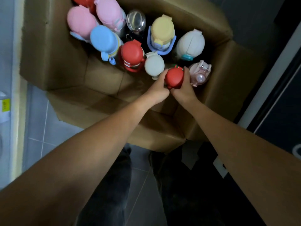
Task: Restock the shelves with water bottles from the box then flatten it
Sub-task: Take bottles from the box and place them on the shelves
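Note:
An open brown cardboard box [53, 62] stands on the floor below me with several water bottles upright inside, seen from their lids. Both hands reach into its near right part. My left hand [158, 88] and my right hand [183, 88] clasp a red-lidded bottle [174, 76] from either side. Touching that bottle are a small white-lidded bottle [154, 65] on the left and a clear pink bottle [201, 74] on the right. Farther in stand another red bottle [132, 54], a blue one [104, 39], two pink ones [81, 22], a yellow one [162, 30] and a large white one [190, 44].
The box flaps [154, 137] hang outward toward my legs. Grey floor tiles [37, 132] lie to the left beside a pale shelf upright [17, 79] with a yellow label [5, 105]. Dark shelving [276, 95] runs along the right. The left half of the box floor is bare cardboard.

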Available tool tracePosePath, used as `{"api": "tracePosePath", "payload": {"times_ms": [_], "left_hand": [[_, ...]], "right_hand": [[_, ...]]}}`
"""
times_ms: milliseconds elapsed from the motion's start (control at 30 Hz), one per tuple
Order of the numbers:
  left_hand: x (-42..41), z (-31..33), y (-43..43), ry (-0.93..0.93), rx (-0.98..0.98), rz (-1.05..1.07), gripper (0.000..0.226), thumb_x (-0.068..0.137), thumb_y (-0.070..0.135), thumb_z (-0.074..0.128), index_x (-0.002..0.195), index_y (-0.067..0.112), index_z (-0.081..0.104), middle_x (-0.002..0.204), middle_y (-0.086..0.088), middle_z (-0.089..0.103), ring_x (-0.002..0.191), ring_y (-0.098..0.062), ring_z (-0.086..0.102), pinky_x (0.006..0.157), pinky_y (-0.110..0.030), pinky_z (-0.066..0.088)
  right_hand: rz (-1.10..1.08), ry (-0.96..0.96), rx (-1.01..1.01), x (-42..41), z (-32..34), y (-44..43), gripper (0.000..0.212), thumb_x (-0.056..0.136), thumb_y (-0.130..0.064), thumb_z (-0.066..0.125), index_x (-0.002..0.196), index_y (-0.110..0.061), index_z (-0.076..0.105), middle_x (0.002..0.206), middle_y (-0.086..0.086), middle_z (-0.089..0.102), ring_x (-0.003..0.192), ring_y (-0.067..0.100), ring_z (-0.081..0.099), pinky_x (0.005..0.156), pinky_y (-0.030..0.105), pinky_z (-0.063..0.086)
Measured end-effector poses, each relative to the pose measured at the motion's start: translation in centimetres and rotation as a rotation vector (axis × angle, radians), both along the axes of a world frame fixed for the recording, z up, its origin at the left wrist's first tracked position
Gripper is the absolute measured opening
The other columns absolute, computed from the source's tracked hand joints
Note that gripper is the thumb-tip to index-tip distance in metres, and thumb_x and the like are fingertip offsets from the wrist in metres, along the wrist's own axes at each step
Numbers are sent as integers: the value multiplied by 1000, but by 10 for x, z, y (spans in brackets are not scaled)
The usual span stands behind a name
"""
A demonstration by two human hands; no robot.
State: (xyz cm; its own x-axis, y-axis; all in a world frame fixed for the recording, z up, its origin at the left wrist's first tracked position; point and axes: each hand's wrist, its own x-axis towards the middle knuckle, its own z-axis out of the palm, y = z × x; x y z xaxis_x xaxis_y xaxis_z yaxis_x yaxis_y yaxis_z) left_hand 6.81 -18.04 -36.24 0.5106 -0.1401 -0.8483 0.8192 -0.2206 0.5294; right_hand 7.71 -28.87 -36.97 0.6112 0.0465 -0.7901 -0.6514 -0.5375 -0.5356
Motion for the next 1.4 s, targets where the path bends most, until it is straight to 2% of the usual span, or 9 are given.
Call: {"api": "tracePosePath", "payload": {"times_ms": [100,267,600,700,800,967,1133,1300,1400], "left_hand": [[-6,4,2,19,-55,12,82,79,-24,29,149,15,14,155,-9,20,143,-19,20,95,-11,23],[-19,8,12,50,-87,4,88,74,-25,29,151,16,13,154,-9,25,144,-19,19,105,-20,19],[-30,87,20,12,-148,3,81,74,-30,23,148,3,20,151,-13,31,142,-19,26,113,-24,19],[-38,120,26,31,-116,1,75,79,-27,25,147,4,25,139,-10,46,136,-17,36,101,-13,33],[-49,151,42,-15,-46,-15,68,82,-17,32,144,10,32,122,-8,59,126,-23,48,101,-24,37],[-63,220,71,-56,42,-50,62,90,-11,40,146,6,23,134,-15,50,114,-20,50,73,-9,40],[-77,283,101,-124,101,-154,69,89,-6,47,149,13,19,150,-13,30,135,-25,35,106,-31,35],[-102,355,133,-202,110,-282,77,85,-10,46,150,17,15,154,-8,25,141,-22,27,114,-35,28],[-126,388,149,-216,101,-260,88,82,-10,55,151,18,7,155,-8,22,141,-21,26,109,-25,26]], "right_hand": [[-2,37,7,-3,3,1,89,80,2,59,150,-23,9,142,10,33,127,21,40,108,38,38],[17,60,-1,-1,19,0,83,81,3,60,148,-19,16,117,-2,38,108,13,44,88,21,37],[63,-12,-85,-8,101,6,74,79,-18,76,139,-14,33,113,-3,43,104,12,46,82,19,36],[147,-36,-136,-9,136,10,76,79,-23,76,141,-16,33,112,-3,41,104,12,44,84,19,35],[216,-55,-144,-15,179,18,77,77,-24,76,141,-16,34,123,0,47,111,12,45,90,20,35],[221,-69,-134,-41,246,31,71,78,-23,74,138,-21,37,127,4,50,115,20,50,94,26,41],[199,-103,-114,-73,310,55,71,79,-25,75,138,-21,37,113,-3,46,101,12,46,87,23,39],[206,-144,-44,-97,376,89,67,80,-22,74,136,-19,39,112,-4,44,102,12,45,86,26,40],[245,-167,-6,-110,408,107,71,79,-25,75,138,-20,36,116,-5,44,106,13,47,87,27,43]]}}
